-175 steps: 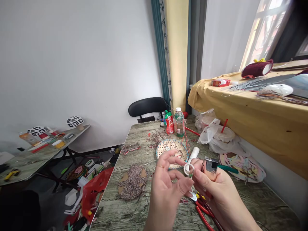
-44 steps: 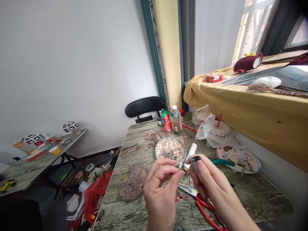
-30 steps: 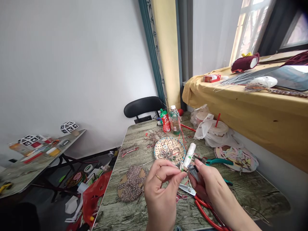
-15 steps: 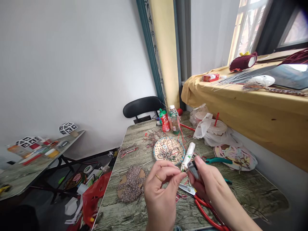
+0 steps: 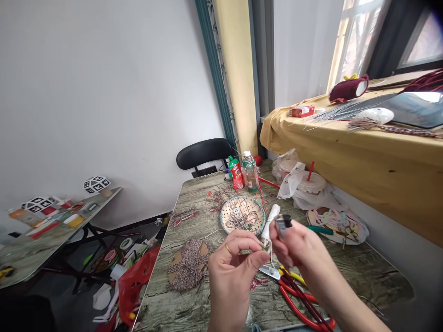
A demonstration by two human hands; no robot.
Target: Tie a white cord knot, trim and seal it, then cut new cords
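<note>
My left hand [image 5: 232, 269], a ring on one finger, pinches a small green-and-white piece [image 5: 263, 246] between thumb and forefinger above the table. Just right of it, my right hand [image 5: 294, 244] grips a small metal lighter [image 5: 283, 222] upright, its top close to the pinched piece. A white tube [image 5: 270, 218] lies on the table right behind both hands. Red-handled scissors [image 5: 294, 297] lie under my right wrist.
A round woven basket [image 5: 242, 215] with cord scraps sits beyond the hands, two bottles [image 5: 249, 171] behind it. A twine bundle on cardboard [image 5: 188, 263] lies left. Plastic bags with a cup [image 5: 309, 186], green pliers [image 5: 320, 229] and a braided mat [image 5: 337, 223] sit right. A black chair [image 5: 202, 154] stands at the table's far end.
My right hand has raised the lighter a little and turned it upright. My left hand keeps its pinch on the small piece. The view has shifted slightly.
</note>
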